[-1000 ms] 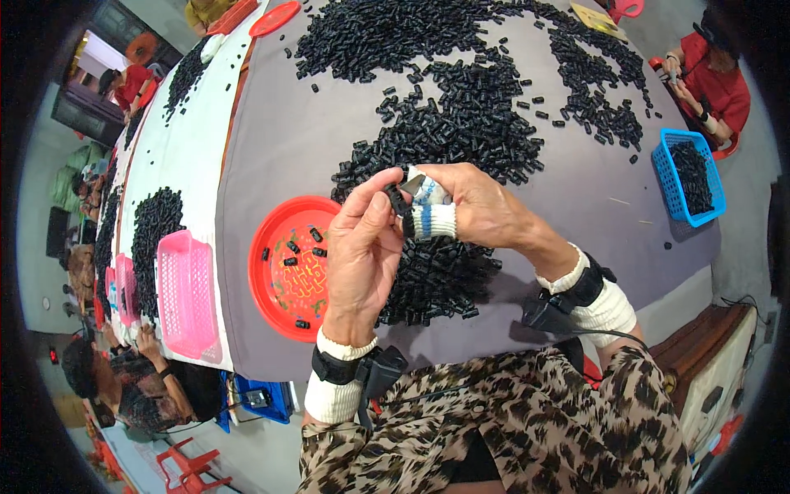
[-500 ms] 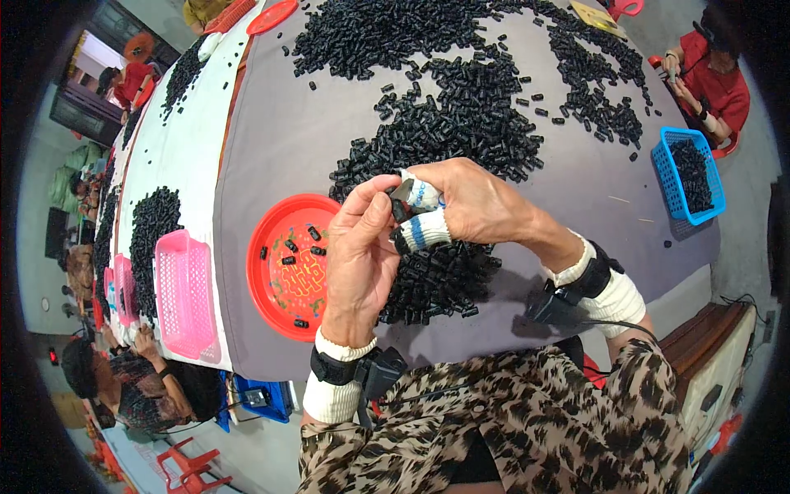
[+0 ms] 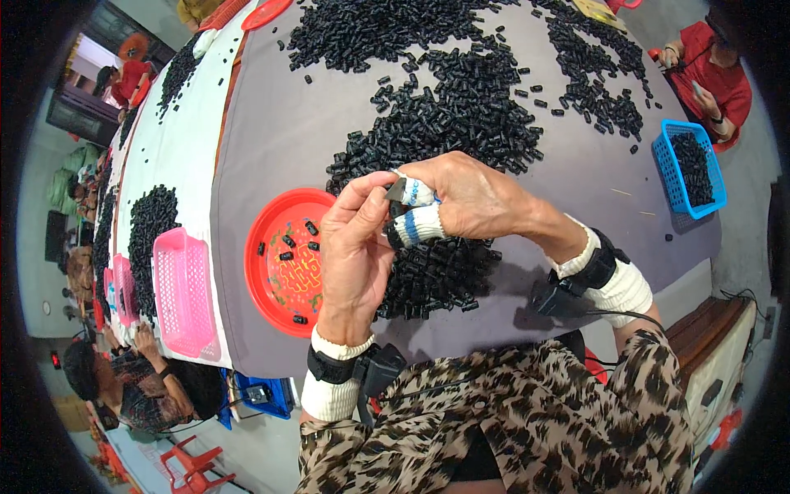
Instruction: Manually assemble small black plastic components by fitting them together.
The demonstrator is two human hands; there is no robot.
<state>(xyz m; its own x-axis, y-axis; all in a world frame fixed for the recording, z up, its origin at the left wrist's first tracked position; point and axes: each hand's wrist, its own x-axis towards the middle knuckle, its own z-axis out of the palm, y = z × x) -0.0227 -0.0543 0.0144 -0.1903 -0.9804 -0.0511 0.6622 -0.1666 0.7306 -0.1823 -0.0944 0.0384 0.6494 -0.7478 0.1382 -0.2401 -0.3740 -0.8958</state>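
My hands meet over the near part of a large heap of small black cylindrical pieces (image 3: pixel 444 107). My left hand (image 3: pixel 354 263) is closed, thumb and forefinger pinched together; what they hold, if anything, is hidden. Close against those fingertips, my right hand (image 3: pixel 473 202) grips a small flat grey blade-like tool (image 3: pixel 397 191). White finger covers (image 3: pixel 424 222) with blue marks wrap some of the right hand's fingers. Left of my left hand lies a red round tray (image 3: pixel 257 284) with several black pieces on it.
A pink basket (image 3: pixel 185 300) stands left of the tray, and a blue basket (image 3: pixel 720 198) of black pieces is at the right. People sit at the right, lower left and far left. More heaps (image 3: pixel 155 239) lie on the white-covered table (image 3: pixel 185 132).
A black piece that showed between my fingertips is out of sight now. The grey blade-like tool shows more plainly. Both hands have stayed nearly in place.
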